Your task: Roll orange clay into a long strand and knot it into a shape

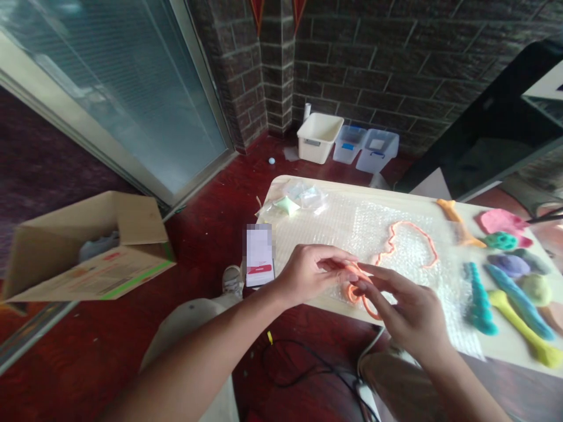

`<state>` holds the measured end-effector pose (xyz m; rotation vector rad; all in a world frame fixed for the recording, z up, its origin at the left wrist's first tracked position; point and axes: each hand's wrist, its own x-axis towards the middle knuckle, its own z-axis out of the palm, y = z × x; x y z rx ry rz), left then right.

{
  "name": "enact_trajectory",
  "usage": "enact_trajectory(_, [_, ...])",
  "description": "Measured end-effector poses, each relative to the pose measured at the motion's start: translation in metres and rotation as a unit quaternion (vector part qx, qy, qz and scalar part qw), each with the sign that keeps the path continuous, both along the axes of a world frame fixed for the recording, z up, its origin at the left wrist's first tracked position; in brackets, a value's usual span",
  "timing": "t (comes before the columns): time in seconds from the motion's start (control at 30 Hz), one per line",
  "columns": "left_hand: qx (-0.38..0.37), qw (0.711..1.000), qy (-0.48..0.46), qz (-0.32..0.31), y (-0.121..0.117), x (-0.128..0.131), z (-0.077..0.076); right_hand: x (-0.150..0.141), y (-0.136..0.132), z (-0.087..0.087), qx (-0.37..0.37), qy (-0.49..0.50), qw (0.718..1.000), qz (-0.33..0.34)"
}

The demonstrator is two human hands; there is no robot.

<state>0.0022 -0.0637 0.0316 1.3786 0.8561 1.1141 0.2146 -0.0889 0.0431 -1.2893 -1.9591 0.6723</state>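
Both hands meet over the near edge of a low cream table (308, 186). My left hand (308, 272) pinches one end of a thin orange clay strand (413, 231). My right hand (407, 308) pinches the same strand where it curls into a small loop by my fingertips. The rest of the strand lies in a wavy open outline on a sheet of bubble wrap (352, 220) that covers the tabletop.
Coloured clay pieces lie at the table's right: teal (479, 299), blue, yellow (523, 325), purple, pink (501, 221), orange. Plastic bags (299, 199) sit at the far corner, a phone (259, 255) at the left edge. An open cardboard box (88, 246), white bins (319, 136) and cables (308, 363) are on the floor.
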Motion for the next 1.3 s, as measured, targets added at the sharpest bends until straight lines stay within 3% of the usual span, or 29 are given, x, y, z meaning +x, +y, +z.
enact_trajectory(0.13, [0.027,0.999,-0.013,0.011,0.001,0.0,0.001,0.0,0.0,0.0,-0.015,-0.008,1.0,0.004])
enact_trajectory(0.3, [0.009,1.0,-0.008,0.001,0.001,0.001,0.0,0.002,0.0,-0.003,0.09,-0.053,0.995,-0.002])
enact_trajectory(0.4, [0.005,1.0,0.003,-0.007,0.0,0.001,-0.004,0.003,-0.001,-0.005,0.109,-0.062,0.992,0.008])
enact_trajectory(0.8, [0.055,0.997,0.053,0.003,0.005,0.002,0.0,-0.005,0.008,-0.009,0.026,-0.002,1.0,0.013])
enact_trajectory(0.9, [0.009,1.0,0.006,-0.02,0.013,-0.001,-0.002,-0.004,0.013,-0.002,0.01,0.02,1.0,0.0])
enact_trajectory(1.0, [-0.019,0.999,-0.019,-0.025,0.018,-0.002,-0.004,0.003,0.017,0.019,0.014,0.074,0.994,-0.074])
enact_trajectory(1.07, [0.026,0.998,0.036,-0.039,0.018,0.0,-0.004,0.007,0.018,0.045,0.033,0.145,0.983,-0.109])
enact_trajectory(1.17, [0.135,0.981,0.126,-0.059,0.014,0.013,0.0,0.01,0.019,0.095,0.074,0.24,0.962,-0.106])
enact_trajectory(1.3, [0.243,0.956,0.162,-0.014,0.012,0.04,0.007,0.008,0.02,0.165,0.133,0.3,0.943,-0.064])
